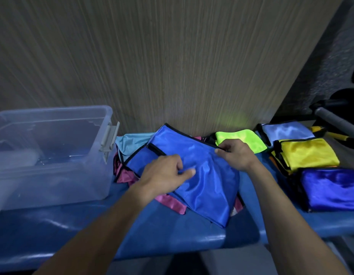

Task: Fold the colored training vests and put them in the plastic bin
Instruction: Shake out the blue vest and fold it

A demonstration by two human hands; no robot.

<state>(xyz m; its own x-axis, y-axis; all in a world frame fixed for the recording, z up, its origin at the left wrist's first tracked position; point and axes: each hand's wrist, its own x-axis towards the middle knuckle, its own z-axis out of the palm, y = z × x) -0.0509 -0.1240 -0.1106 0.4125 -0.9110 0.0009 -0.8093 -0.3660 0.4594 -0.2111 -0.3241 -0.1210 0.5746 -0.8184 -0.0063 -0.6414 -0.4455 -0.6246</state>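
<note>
- A blue vest [200,171] lies on a blue bench [132,235], atop a pile that hides most of a pink vest [168,201].
- The left hand [164,175] pinches a fold of its cloth; the right hand [235,153] grips its black-trimmed far edge.
- A clear bin [53,155] stands just left, blurred and cut off at the frame edge.
- Folded green [241,141], yellow [307,153] and dark blue [332,187] vests lie to the right.

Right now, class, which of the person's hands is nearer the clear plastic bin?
Left. The left hand grips the blue vest just right of the plastic bin; the right hand pinches the vest's far edge, farther away.
</note>
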